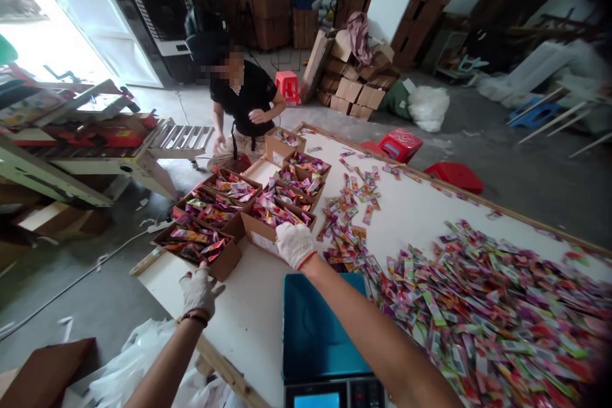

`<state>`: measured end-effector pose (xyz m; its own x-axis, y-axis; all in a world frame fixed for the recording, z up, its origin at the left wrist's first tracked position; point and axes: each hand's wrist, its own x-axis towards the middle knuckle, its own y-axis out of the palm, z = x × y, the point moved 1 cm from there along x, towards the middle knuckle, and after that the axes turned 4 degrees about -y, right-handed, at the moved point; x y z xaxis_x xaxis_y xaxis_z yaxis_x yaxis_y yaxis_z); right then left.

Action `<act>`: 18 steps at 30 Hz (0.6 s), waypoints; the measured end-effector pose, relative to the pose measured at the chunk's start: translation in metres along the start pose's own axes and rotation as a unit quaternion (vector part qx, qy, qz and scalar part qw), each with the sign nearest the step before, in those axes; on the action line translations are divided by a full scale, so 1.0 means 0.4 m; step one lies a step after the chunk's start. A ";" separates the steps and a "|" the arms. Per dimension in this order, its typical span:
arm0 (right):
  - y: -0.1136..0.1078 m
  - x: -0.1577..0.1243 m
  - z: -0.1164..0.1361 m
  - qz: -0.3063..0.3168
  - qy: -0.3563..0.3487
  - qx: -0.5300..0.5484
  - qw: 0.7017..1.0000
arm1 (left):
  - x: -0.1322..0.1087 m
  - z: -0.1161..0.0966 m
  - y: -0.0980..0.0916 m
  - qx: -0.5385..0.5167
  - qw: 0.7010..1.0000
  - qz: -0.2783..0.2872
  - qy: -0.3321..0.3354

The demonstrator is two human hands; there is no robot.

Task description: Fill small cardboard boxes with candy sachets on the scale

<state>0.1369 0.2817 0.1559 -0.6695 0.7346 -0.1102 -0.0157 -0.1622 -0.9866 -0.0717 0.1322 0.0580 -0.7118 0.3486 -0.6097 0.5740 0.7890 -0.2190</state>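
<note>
My right hand (295, 245), in a white glove, is at the near right corner of an open cardboard box (261, 234) full of colourful small packets. Its fingers are curled over the box's edge. My left hand (198, 290), gloved with bare fingertips, is beside the near wall of another packet-filled box (227, 261), fingers spread and holding nothing. Several more filled boxes stand close behind these two. Under my right forearm is a weighing scale with a teal pan (318, 338) and a lit display (316, 400).
A large heap of loose packets (492, 306) covers the right of the white table (421, 210). Across the table sits a person in black (243, 102). A roller conveyor (179, 140) stands left; red stools (399, 143) line the far edge. White plastic sheeting (138, 357) lies below left.
</note>
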 end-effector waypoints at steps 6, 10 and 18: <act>0.096 0.035 -0.015 0.041 0.046 0.020 0.998 | 0.090 -0.038 -0.003 0.017 0.996 0.083 0.013; 0.160 0.048 -0.018 0.062 0.080 0.031 0.994 | 0.121 -0.095 0.068 0.031 0.990 0.137 0.025; 0.129 0.122 -0.048 0.032 0.095 0.049 0.994 | 0.199 -0.206 0.301 0.059 0.985 0.155 0.042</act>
<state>0.1176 0.3219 0.0972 -0.5187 0.8306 -0.2027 -0.0567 -0.2699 -0.9612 -0.0927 0.2967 0.0458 -0.5235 0.6075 -0.5975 0.8083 0.5759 -0.1226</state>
